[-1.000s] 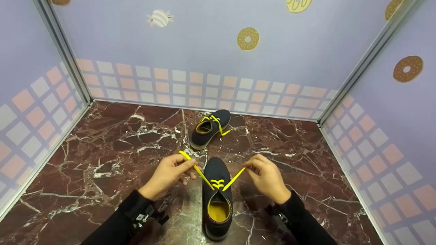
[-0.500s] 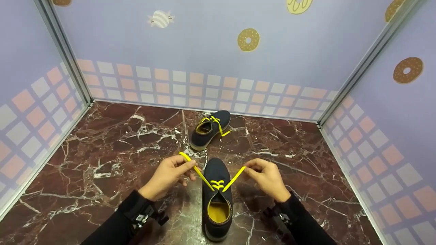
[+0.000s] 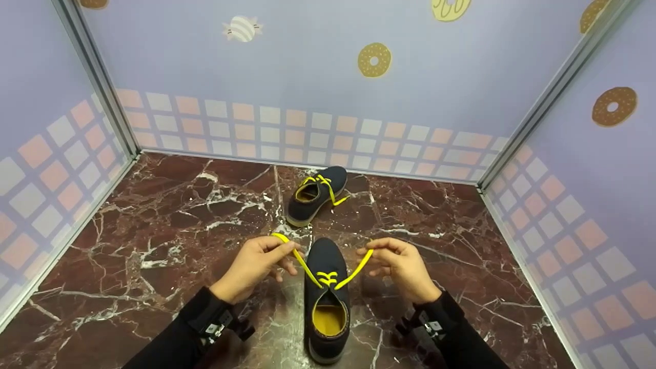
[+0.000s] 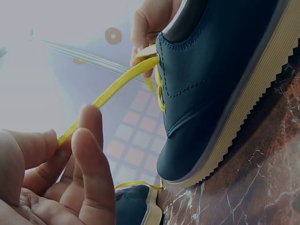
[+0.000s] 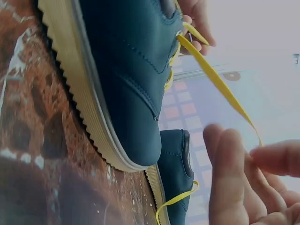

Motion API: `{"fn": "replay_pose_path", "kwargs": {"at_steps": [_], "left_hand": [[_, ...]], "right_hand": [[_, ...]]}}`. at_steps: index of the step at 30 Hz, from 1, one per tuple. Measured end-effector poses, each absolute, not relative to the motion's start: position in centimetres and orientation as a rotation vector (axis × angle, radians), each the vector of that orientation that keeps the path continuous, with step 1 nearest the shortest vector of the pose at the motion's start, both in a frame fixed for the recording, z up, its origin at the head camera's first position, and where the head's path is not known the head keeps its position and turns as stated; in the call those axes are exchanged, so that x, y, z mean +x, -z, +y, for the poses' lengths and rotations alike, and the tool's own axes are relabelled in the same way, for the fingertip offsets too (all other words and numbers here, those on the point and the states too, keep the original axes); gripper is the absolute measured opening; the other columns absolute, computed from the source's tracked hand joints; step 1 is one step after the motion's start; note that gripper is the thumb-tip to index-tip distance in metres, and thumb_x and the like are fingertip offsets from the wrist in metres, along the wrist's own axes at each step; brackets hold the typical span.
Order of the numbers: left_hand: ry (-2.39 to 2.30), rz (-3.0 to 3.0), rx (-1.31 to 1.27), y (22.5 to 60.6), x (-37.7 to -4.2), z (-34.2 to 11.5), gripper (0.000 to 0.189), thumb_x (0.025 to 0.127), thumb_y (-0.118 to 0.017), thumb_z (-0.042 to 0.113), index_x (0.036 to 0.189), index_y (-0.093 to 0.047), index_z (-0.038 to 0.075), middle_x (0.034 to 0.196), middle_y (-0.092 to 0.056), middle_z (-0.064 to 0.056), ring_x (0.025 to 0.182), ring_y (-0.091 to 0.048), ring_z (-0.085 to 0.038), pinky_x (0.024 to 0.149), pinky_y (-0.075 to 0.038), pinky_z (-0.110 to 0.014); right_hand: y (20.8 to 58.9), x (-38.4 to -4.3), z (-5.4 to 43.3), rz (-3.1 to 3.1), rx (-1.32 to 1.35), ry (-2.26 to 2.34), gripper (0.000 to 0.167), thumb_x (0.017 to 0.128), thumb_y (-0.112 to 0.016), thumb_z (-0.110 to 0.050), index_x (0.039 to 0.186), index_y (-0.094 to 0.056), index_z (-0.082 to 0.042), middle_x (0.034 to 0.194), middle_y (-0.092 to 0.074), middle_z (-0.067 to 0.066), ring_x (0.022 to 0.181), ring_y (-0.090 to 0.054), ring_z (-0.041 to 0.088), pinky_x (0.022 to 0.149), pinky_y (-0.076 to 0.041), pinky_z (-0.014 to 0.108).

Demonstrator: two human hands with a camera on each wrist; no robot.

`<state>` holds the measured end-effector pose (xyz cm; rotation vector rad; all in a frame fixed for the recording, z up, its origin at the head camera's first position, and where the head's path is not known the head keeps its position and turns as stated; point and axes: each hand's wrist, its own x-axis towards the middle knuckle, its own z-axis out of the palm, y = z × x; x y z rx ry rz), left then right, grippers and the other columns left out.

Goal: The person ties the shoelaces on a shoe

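Observation:
A dark navy shoe (image 3: 327,253) with yellow laces stands on the floor between the two hands, its toe pointing away. My left hand (image 3: 248,267) pinches one shoelace end (image 4: 117,85) between thumb and index finger, drawing it up and outward from the top eyelet. On the other side, my right hand (image 3: 407,265) pinches the opposite lace end (image 5: 218,82) between thumb and index finger, and this lace bows slightly. Both hands are raised beside the shoe's front half, apart from its upper. The laces cross in rows over the tongue, and the insole inside is yellow.
Farther back, a second navy shoe (image 3: 306,209) sits angled, its yellow lace trailing to the right. The floor (image 3: 205,205) is dark red marble with white veins. Lilac panels (image 3: 307,61) with a checked pattern enclose the back and both sides.
The right hand's fingers have spread and shifted on the lace, which has gone from straight to slightly slack. The left hand has barely moved, and both shoes stay put.

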<state>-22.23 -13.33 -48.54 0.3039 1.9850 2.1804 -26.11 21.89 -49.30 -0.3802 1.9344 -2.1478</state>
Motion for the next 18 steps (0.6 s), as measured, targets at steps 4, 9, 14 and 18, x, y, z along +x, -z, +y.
{"fn": "replay_pose_path", "kwargs": {"at_steps": [4, 9, 14, 18], "left_hand": [[-2.184, 1.994, 0.310, 48.6, -22.2, -13.2, 0.034, 0.113, -0.069, 0.024, 0.118, -0.076, -0.009, 0.120, -0.080, -0.018, 0.085, -0.079, -0.021, 0.062, -0.062, -0.027], [-2.218, 2.026, 0.259, 48.7, -22.2, -13.0, 0.028, 0.111, -0.073, 0.023, 0.112, -0.080, -0.004, 0.118, -0.081, -0.014, 0.100, -0.078, -0.030, 0.064, -0.063, -0.027], [-2.278, 2.027, 0.240, 48.6, -22.2, -12.6, 0.030, 0.108, -0.077, 0.024, 0.107, -0.079, -0.006, 0.119, -0.081, -0.012, 0.108, -0.074, -0.035, 0.067, -0.065, -0.029], [-2.328, 1.995, 0.278, 48.3, -22.3, -12.3, 0.032, 0.109, -0.076, 0.024, 0.109, -0.078, -0.009, 0.115, -0.082, -0.019, 0.109, -0.077, -0.040, 0.068, -0.065, -0.031]], "right_hand": [[49.4, -26.2, 21.8, 1.833, -0.364, 2.276, 0.020, 0.106, -0.069, 0.001, 0.121, -0.070, 0.013, 0.115, -0.081, 0.023, 0.094, -0.081, 0.029, 0.071, -0.068, 0.033], [49.3, -26.3, 21.5, 1.822, -0.369, 2.360, 0.016, 0.101, -0.074, 0.006, 0.116, -0.072, 0.011, 0.108, -0.081, 0.021, 0.082, -0.077, 0.021, 0.070, -0.067, 0.032], [48.8, -26.4, 21.2, 1.883, -0.387, 2.421, 0.016, 0.098, -0.075, 0.009, 0.113, -0.073, 0.013, 0.108, -0.080, 0.027, 0.079, -0.078, 0.022, 0.068, -0.066, 0.031], [48.3, -26.6, 21.1, 2.006, -0.447, 2.417, 0.017, 0.099, -0.077, 0.007, 0.113, -0.072, 0.015, 0.110, -0.078, 0.033, 0.076, -0.077, 0.022, 0.068, -0.066, 0.031]]}}
